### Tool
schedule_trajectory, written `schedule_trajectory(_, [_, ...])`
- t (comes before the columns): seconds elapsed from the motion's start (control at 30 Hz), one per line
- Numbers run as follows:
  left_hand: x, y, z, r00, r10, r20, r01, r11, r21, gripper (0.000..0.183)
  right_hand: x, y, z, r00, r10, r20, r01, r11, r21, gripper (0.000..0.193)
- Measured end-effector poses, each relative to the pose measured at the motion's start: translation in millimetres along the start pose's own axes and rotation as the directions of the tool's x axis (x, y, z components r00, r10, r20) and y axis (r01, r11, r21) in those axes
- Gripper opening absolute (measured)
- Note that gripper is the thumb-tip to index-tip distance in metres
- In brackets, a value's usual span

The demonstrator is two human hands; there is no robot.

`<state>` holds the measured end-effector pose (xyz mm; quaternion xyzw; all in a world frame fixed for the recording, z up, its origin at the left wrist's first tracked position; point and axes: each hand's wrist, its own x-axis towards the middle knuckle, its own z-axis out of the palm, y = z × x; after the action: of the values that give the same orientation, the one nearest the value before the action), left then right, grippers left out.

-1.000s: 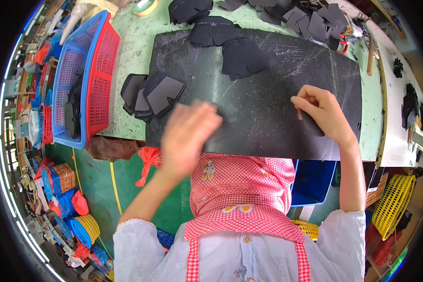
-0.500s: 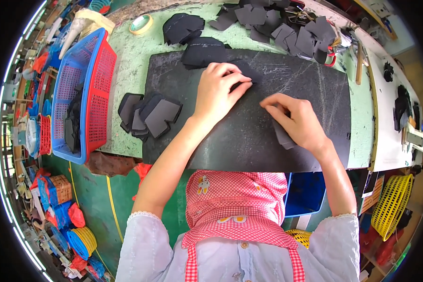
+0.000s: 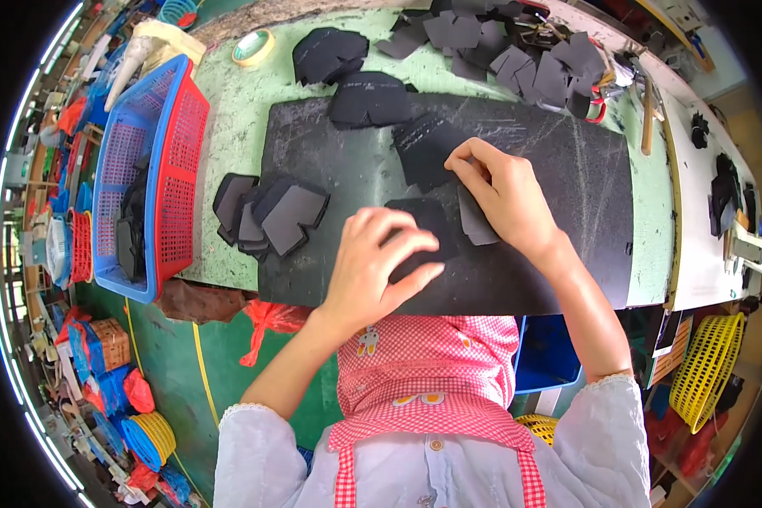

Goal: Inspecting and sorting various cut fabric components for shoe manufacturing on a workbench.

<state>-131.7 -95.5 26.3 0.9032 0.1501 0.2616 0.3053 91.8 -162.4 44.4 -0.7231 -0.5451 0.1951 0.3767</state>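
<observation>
On the dark work mat (image 3: 313,275), my left hand (image 3: 381,262) hovers at the near middle, slightly blurred, its thumb and fingers apart. Beside its fingertips is a black cut piece (image 3: 423,218); whether they touch it is unclear. My right hand (image 3: 504,195) is closed in a pinch, with grey cut pieces (image 3: 476,222) hanging below its fingers. Just beyond, close to the right fingertips, lies a stack of black pieces (image 3: 432,151) with pale marks along its top. A further black stack (image 3: 369,100) sits at the mat's far edge.
Grey notched pieces (image 3: 286,218) lie at the mat's left. Beyond that stands a red and blue basket (image 3: 182,161). Far back are another black stack (image 3: 330,55), a tape roll (image 3: 253,47), loose dark pieces (image 3: 516,63), red-handled scissors (image 3: 598,110) and a wooden handle (image 3: 648,118).
My left hand has come back from the far stack toward the near edge, its fingers spreading. My right hand has moved away from me and leftward with the grey pieces. A black piece now shows mid-mat.
</observation>
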Motion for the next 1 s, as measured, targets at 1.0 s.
schedule_trajectory(1.0, [-4, -7, -27, 0.705, -0.605, 0.371, 0.702, 0.517, -0.49, 0.02, -45, -12, -5, 0.906, 0.267, 0.328, -0.325, 0.936, 0.137, 0.027])
